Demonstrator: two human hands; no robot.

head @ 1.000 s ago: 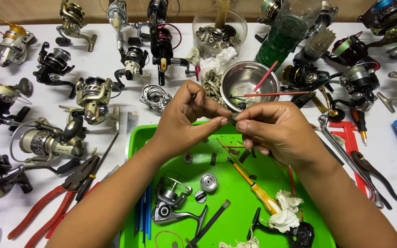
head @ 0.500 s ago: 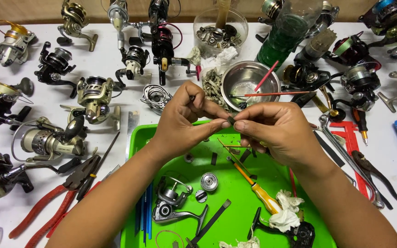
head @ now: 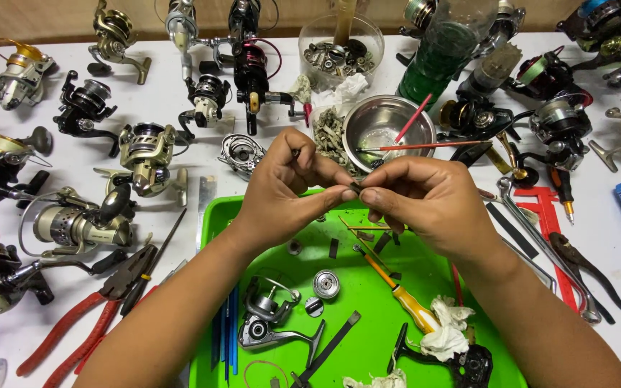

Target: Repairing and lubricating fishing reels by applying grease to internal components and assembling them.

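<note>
Head view: left hand (head: pixel 282 190) and right hand (head: pixel 425 201) pinch one small dark part (head: pixel 354 188), fingertips closed, at twelve o'clock above the green tray (head: pixel 368 345).

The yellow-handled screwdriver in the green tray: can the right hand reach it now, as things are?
Probably yes, once freed. The yellow-handled screwdriver lies uncovered in the green tray, just below the right hand, but both hands pinch a small dark part.

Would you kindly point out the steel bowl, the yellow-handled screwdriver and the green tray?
steel bowl (head: pixel 375 122), head view, on its inner wall.
yellow-handled screwdriver (head: pixel 415 310), head view, on its handle.
green tray (head: pixel 368 338), head view, on its bare floor.
</note>
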